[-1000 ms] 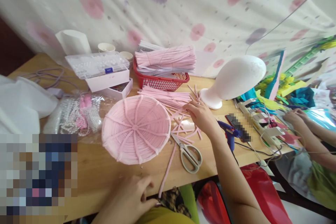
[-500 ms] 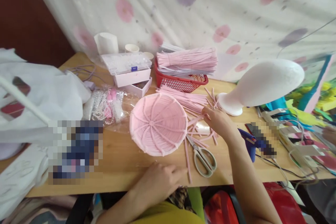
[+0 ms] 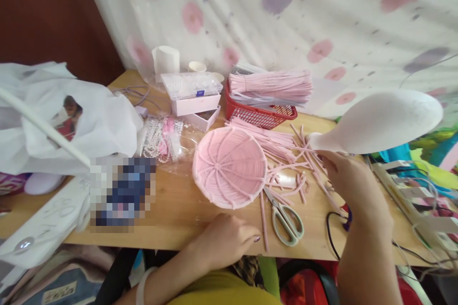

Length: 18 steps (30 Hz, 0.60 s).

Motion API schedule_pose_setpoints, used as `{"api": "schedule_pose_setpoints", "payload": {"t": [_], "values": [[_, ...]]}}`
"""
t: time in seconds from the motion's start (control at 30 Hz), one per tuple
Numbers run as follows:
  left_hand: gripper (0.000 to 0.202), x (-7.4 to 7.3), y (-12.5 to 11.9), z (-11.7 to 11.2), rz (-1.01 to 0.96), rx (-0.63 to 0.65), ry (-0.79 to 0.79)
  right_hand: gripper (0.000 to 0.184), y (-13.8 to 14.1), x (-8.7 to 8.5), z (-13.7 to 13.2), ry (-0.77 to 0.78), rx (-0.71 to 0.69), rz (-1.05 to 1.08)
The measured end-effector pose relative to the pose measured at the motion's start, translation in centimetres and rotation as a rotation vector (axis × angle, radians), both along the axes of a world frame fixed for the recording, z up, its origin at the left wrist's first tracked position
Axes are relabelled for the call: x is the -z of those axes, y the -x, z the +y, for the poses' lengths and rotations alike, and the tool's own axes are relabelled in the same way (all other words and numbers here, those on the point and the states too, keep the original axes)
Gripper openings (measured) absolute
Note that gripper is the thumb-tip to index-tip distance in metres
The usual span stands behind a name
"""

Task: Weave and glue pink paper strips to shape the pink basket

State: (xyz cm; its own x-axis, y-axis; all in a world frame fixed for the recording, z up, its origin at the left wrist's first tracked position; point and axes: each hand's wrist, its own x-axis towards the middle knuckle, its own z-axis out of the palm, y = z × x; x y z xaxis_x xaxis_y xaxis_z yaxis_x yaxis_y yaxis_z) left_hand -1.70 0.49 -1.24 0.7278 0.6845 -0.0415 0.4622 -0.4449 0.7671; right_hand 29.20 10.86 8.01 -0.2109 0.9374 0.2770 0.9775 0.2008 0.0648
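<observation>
A pink woven bowl [image 3: 229, 167] sits in the middle of the wooden table [image 3: 171, 209]. My left hand [image 3: 225, 240] rests at the front edge just below it, fingers curled together, tips beside the lower end of a long pink strip [image 3: 264, 219]; I cannot see whether it grips anything. My right hand [image 3: 348, 178] hovers over loose pink strips [image 3: 289, 162], fingers curled toward the base of a white foam head [image 3: 386, 116] that lies tilted. What the fingers pinch is hidden. Scissors [image 3: 286, 219] lie between my hands.
A red basket [image 3: 261, 114] holds bundled pink strips [image 3: 272, 86]. Left of it are a bead box [image 3: 191, 86], a bag of beads [image 3: 162, 138] and a white plastic bag [image 3: 71, 119]. A black cable [image 3: 331, 238] and a power strip [image 3: 400, 186] lie at the right.
My right hand moved right, from the loose strips to the foam head's base. My left hand slid right along the table edge toward the long strip. The view swung left.
</observation>
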Motion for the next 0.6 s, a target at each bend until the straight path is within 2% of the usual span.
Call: {"api": "schedule_pose_setpoints", "payload": {"t": [0.1,0.17,0.2,0.27,0.33,0.43,0.47,0.53,0.6], "values": [[0.029,-1.5,1.4,0.0,-0.099,0.026,0.062,0.025,0.0,-1.5,-3.0,-0.146,0.081,0.023],[0.040,-2.8,2.3,-0.5,-0.179,0.076,0.141,0.020,0.4,-2.3,-5.0,-0.277,0.117,0.107],[0.043,-3.6,2.7,-0.8,-0.218,0.093,0.195,0.016,0.8,-2.7,-6.0,-0.332,0.097,0.160],[0.037,-5.4,3.5,-1.8,-0.272,0.070,0.251,0.011,2.0,-3.3,-7.5,-0.386,-0.021,0.262],[0.031,-7.1,4.1,-2.6,-0.361,-0.064,0.104,0.020,3.8,-4.0,-8.5,-0.356,-0.195,0.349],[0.026,-8.4,4.6,-2.8,-0.361,-0.559,-0.395,0.027,6.8,-4.7,-8.4,-0.230,-0.428,0.461],[0.027,-8.4,4.6,-2.5,-0.336,-0.657,-0.528,0.026,7.7,-4.9,-8.0,-0.188,-0.491,0.485],[0.031,-7.7,4.7,-1.7,-0.293,-0.700,-0.669,0.023,9.3,-5.1,-6.9,-0.146,-0.582,0.493],[0.032,-6.5,4.8,-0.9,-0.254,-0.655,-0.662,0.018,10.4,-5.0,-5.6,-0.147,-0.612,0.476]]}}
